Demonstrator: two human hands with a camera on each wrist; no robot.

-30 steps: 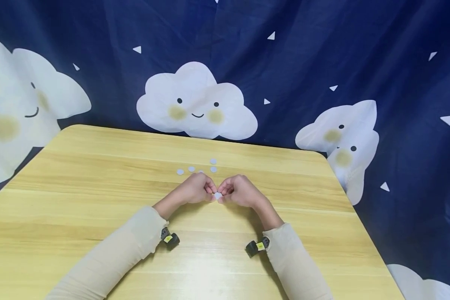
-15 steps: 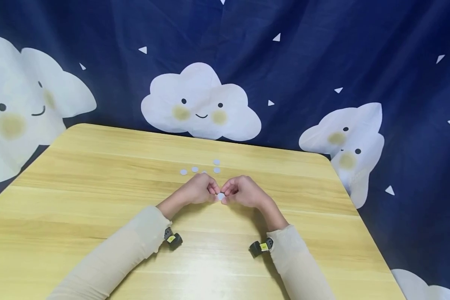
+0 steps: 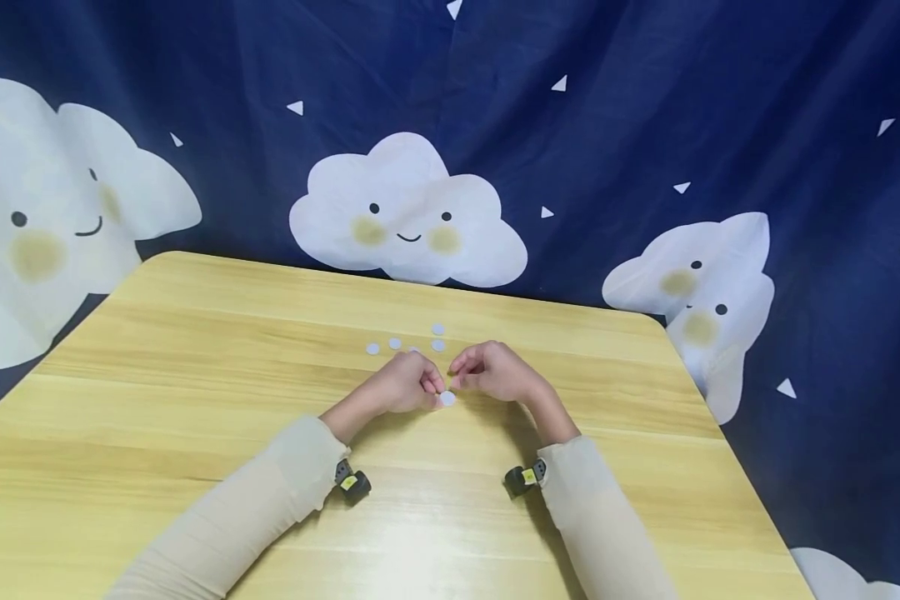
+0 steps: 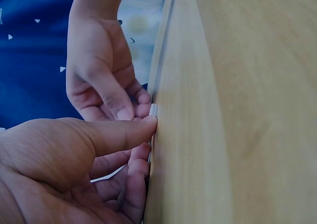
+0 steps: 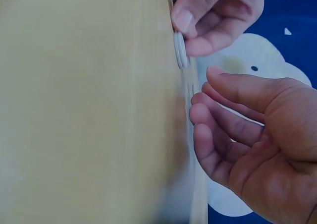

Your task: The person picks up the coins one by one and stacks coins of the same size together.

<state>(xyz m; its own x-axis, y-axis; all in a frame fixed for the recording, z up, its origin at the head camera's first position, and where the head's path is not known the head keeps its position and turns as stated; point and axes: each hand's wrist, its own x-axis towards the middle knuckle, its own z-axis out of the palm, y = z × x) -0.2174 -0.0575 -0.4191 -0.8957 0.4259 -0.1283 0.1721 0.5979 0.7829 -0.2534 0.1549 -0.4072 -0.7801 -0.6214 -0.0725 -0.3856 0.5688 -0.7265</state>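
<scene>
Near the middle of the table, my left hand (image 3: 403,385) pinches a small stack of round white discs (image 3: 447,399) between thumb and fingers, at its left edge. Seen edge-on in the right wrist view, the discs (image 5: 181,50) lie one against another, low over the wood. My right hand (image 3: 497,372) is just right of the stack, its fingers loosely bent and holding nothing; a gap shows between its fingertips (image 5: 202,112) and the discs. In the left wrist view the left thumb (image 4: 124,135) lies over part of the stack (image 4: 154,110).
Several loose white discs, among them one at the left (image 3: 372,349) and one farthest back (image 3: 438,330), lie flat beyond the hands. The wooden table (image 3: 217,333) ends at a dark blue curtain (image 3: 495,108) with printed clouds. Each wrist wears a small black camera.
My right hand has let go of the stack's right side and drawn slightly up and away. The left hand keeps its hold. The head view has shifted a little.
</scene>
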